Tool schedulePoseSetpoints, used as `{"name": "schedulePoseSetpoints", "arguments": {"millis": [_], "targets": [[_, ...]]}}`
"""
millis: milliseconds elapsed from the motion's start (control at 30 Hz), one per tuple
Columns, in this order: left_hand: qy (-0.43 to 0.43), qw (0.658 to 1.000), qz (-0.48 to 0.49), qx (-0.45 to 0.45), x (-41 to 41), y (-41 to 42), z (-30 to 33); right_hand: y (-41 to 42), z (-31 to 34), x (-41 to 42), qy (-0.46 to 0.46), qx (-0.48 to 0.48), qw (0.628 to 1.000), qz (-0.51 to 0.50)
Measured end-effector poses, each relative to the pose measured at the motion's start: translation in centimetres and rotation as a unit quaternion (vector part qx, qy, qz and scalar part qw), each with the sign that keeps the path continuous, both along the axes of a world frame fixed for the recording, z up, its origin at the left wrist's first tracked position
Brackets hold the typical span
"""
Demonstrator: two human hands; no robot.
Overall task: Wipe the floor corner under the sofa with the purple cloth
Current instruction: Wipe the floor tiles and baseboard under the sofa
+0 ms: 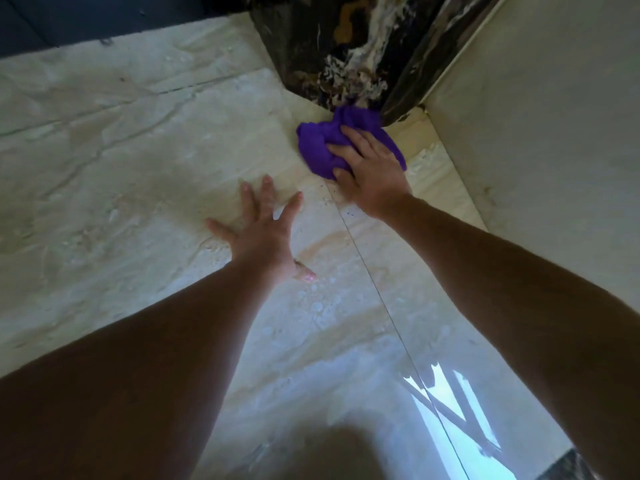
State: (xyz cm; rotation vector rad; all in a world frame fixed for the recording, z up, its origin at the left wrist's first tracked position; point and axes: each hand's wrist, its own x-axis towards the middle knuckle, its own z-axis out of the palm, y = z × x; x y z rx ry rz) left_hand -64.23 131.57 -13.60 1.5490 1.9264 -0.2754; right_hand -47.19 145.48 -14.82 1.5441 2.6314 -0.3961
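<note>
The purple cloth [320, 143] lies bunched on the pale marble floor [121, 150], touching the foot of a dark marbled block [346, 46] where the floor meets the wall. My right hand [370, 171] presses flat on top of the cloth, fingers gripping its folds. My left hand [261, 226] rests on the floor to the left and nearer me, fingers spread, holding nothing. The part of the cloth under my right palm is hidden.
A pale wall [540, 133] runs along the right side. A dark strip [86, 15] borders the floor at the top left. A tile joint [381, 299] runs toward me, and a bright window reflection [450, 410] shines on the floor.
</note>
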Motion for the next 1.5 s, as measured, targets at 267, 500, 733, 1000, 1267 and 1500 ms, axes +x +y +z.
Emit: {"name": "schedulePoseSetpoints", "arguments": {"millis": [267,500,733,1000,1267,1500], "targets": [[-0.001,1.000,-0.001,0.006,-0.1,0.1,-0.2,0.0,0.3,8.2,-0.028,0.014,0.993,-0.114],[-0.003,1.000,0.022,-0.007,-1.1,-0.1,-0.2,6.3,2.2,4.9,-0.105,-0.082,0.984,-0.120],[0.024,0.999,-0.007,-0.038,0.3,0.8,1.3,-2.6,2.9,13.4,-0.133,-0.112,0.974,-0.145],[0.074,0.995,-0.041,-0.057,0.7,1.1,1.7,-13.5,3.6,23.2,-0.160,-0.176,0.958,-0.159],[0.096,0.995,0.012,-0.039,5.7,-3.5,3.5,-19.4,4.6,24.8,-0.135,-0.126,0.965,-0.185],[0.117,0.985,-0.120,-0.034,10.6,-12.5,3.4,-27.3,4.4,29.3,-0.109,-0.044,0.966,-0.229]]}}
